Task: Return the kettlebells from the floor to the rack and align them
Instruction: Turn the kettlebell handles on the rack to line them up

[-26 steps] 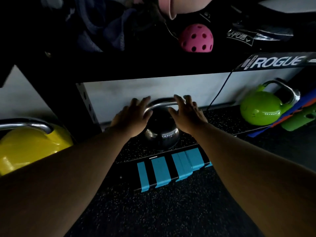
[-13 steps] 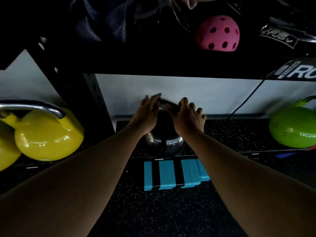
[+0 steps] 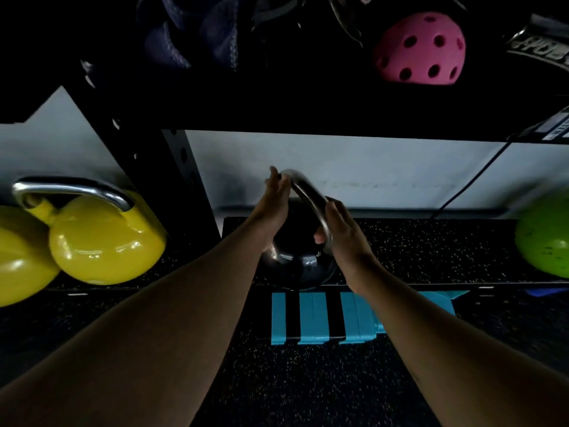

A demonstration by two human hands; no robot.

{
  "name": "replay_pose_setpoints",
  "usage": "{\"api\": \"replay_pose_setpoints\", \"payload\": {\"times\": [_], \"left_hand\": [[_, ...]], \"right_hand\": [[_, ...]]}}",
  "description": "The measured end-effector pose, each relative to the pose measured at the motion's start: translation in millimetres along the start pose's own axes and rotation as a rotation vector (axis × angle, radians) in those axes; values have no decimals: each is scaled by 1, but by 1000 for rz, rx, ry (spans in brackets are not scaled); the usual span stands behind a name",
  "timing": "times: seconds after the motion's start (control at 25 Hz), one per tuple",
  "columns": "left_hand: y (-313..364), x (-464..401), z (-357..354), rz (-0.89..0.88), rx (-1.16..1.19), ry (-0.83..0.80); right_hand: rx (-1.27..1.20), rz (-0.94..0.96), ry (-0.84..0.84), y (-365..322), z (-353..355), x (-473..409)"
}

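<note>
A black kettlebell (image 3: 297,266) with a steel handle stands on the speckled bottom shelf of the rack (image 3: 431,241). Its handle runs from far-left to near-right. My left hand (image 3: 272,201) presses flat against the far end of the handle, fingers straight. My right hand (image 3: 340,232) wraps the near end of the handle, thumb under it. Two yellow kettlebells (image 3: 101,238) sit on the shelf to the left, past a black upright. A green kettlebell (image 3: 545,238) shows at the right edge.
A black rack upright (image 3: 175,180) stands just left of my hands. The upper shelf (image 3: 308,109) hangs low overhead and holds a pink holed ball (image 3: 420,49) and dark fabric. A blue-and-black striped block (image 3: 323,315) lies on the floor below the shelf. A cable (image 3: 471,180) runs down the wall.
Both hands have turned the black kettlebell's handle from running crosswise to running front-to-back at an angle. The view has shifted left, so the green kettlebell sits nearer the right edge.
</note>
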State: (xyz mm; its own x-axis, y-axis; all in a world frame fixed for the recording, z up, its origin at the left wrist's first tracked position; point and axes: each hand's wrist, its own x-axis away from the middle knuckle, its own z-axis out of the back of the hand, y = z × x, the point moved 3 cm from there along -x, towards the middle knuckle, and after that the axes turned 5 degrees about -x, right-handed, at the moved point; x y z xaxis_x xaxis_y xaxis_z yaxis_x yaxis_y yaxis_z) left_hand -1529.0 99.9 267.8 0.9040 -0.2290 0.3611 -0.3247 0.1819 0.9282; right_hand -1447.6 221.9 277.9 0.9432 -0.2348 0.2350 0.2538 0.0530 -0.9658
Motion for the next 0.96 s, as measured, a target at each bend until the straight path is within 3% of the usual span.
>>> {"api": "replay_pose_setpoints", "payload": {"times": [0.24, 0.4, 0.96], "left_hand": [[-6, 8, -12, -74, 26, 61], [-3, -13, 5, -101, 6, 8], [-5, -19, 18, -153, 5, -63]], "right_hand": [[-115, -7, -13, -1, -11, -4], [-224, -31, -84, 5, -39, -3], [-255, -38, -71, 9, -51, 0]]}}
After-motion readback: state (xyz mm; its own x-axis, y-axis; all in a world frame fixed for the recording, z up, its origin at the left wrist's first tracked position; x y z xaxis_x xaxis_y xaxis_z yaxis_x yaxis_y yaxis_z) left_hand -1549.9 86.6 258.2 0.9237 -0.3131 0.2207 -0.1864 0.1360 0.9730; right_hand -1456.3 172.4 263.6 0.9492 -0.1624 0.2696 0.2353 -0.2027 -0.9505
